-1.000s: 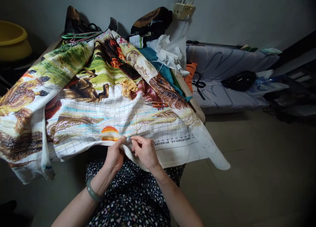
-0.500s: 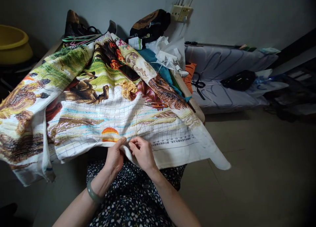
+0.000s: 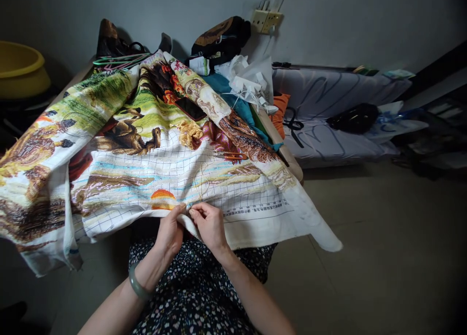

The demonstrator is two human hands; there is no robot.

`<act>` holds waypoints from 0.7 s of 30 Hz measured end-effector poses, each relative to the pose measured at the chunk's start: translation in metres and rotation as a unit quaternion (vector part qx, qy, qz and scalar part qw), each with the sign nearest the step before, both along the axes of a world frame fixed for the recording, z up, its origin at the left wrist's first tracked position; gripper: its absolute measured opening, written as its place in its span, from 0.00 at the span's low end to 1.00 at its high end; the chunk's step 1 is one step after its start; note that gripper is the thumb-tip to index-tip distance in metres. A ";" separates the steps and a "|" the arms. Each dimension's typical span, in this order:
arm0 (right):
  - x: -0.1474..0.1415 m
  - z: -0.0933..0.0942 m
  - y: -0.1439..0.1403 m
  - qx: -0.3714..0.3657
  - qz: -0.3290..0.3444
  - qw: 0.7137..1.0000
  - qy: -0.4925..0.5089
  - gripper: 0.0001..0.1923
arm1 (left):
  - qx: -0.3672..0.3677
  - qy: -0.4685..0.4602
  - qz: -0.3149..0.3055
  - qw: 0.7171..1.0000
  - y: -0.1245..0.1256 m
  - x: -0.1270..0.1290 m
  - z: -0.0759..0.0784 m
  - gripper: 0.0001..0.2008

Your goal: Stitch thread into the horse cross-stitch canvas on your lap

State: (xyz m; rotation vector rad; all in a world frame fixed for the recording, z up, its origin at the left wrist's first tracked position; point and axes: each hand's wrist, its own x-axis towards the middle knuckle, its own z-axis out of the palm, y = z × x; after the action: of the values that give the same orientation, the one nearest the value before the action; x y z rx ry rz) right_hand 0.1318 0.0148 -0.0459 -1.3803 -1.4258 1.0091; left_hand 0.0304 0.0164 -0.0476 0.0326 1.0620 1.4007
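While both hands work at the near hem of the large, colourfully stitched cross-stitch cloth (image 3: 153, 165), the head view shows them close together, just below the small orange sun motif (image 3: 162, 198). The left hand (image 3: 170, 230) pinches a fold of the cloth's white edge, thumb on top. The right hand (image 3: 209, 223) has its fingertips drawn narrow at the cloth surface, right of the sun; it seems to grip a needle, though that is too small to tell. Pale yellow thread (image 3: 202, 182) rises in a loose loop above the right hand.

That slack loop could well knot or snag on earlier stitches if pulled through quickly, and the heavy cloth, draped off the desk (image 3: 288, 157) toward the lap, might slide and drag the hem from the left hand's pinch.

Its upper part carries dense brown, green and red stitching, while around the sun it shows a blue printed grid on white, with a plain white border nearest the person's dark flowered garment (image 3: 197, 296).
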 end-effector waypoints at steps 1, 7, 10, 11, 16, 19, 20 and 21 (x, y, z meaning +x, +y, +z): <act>0.001 0.000 0.000 0.004 0.003 1.000 -0.002 0.07 | -0.002 -0.002 0.000 1.000 0.000 0.000 0.001 0.09; 0.002 0.000 -0.001 0.008 0.008 1.000 -0.008 0.07 | -0.003 -0.015 -0.006 1.000 0.000 0.000 0.002 0.08; 0.000 0.001 0.000 -0.009 -0.001 1.000 0.001 0.07 | -0.006 -0.011 -0.010 1.000 0.000 0.000 0.002 0.08; -0.002 0.002 0.001 -0.020 -0.010 1.000 0.010 0.06 | -0.007 -0.009 -0.010 1.000 0.000 -0.001 0.002 0.08; -0.006 0.013 0.004 -0.053 -0.044 0.995 0.074 0.04 | 0.018 -0.019 0.003 1.000 -0.005 0.004 0.004 0.10; -0.004 0.020 0.008 -0.014 -0.006 1.000 0.023 0.09 | 0.077 -0.013 0.039 0.996 -0.009 0.012 0.004 0.15; -0.004 0.023 0.009 0.000 0.008 1.000 -0.011 0.11 | 0.092 -0.009 0.049 0.994 -0.010 0.015 0.003 0.17; -0.003 0.025 0.011 0.010 0.019 0.999 -0.050 0.13 | 0.101 -0.005 0.056 0.993 -0.011 0.017 0.002 0.18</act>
State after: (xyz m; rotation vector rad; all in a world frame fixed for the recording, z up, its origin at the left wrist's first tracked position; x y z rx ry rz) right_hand 0.1290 0.0260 -0.0211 -1.4106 -1.5366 0.9576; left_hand 0.0475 0.0055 -0.0453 0.1151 0.9212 1.6047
